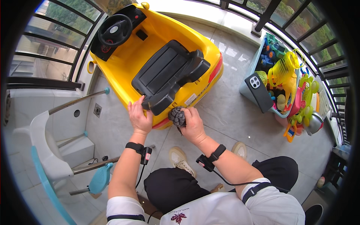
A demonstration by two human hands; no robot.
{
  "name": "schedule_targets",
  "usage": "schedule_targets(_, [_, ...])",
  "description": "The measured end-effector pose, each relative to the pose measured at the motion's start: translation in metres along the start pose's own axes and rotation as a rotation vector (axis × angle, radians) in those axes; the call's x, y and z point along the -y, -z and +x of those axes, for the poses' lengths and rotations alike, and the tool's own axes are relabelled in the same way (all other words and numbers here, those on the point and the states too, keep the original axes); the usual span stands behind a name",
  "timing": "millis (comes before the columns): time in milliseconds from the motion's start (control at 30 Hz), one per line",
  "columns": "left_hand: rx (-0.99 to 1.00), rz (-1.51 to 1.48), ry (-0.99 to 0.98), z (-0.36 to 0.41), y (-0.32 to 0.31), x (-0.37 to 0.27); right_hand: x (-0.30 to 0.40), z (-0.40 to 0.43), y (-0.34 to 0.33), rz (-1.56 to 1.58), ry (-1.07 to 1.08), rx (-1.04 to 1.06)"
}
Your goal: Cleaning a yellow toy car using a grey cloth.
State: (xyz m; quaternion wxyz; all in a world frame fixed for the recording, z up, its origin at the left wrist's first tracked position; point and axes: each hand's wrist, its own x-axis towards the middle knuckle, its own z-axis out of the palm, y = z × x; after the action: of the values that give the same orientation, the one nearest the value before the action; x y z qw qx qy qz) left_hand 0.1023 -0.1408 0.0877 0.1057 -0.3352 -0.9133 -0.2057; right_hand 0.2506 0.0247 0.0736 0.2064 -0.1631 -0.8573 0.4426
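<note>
A yellow ride-on toy car (118, 84) with a black seat (160, 67) and a black steering wheel (115, 30) stands before me, its rear end nearest. My left hand (140, 115) rests on the car's yellow rear corner, fingers apart, fingertips beside the seat's edge. In my right hand (193, 125) is a crumpled dark grey cloth (177, 116), pressed against the yellow rear panel. Close to the cloth, a white label (190, 99) bearing writing is stuck on that panel. The cloth's far side and the surface beneath it are hidden.
To the right stands a light blue bin (247, 84) full of toys, with a black smartphone (258, 92) leaning on its side. A white and turquoise folding frame with metal legs (46, 143) stands at left. Black railings (265, 17) edge the grey tiled floor (225, 112).
</note>
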Motion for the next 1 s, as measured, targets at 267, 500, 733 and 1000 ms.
schedule_targets(267, [0.0, -0.015, -0.004, -0.001, -0.001, 0.004, 0.032, 0.044, 0.018, -0.073, -0.016, -0.01])
schedule_targets(500, [0.016, -0.011, 0.025, -0.001, 0.002, 0.0, 0.024, 0.033, 0.022, -0.235, -0.099, 0.259])
schedule_targets(733, [-0.008, -0.056, 0.033, -0.001, 0.003, -0.003, -0.001, 0.002, 0.03, -0.209, -0.312, 0.296])
schedule_targets(1000, [0.0, -0.03, 0.033, -0.002, 0.002, 0.003, 0.023, 0.022, 0.038, -0.001, 0.016, -0.005])
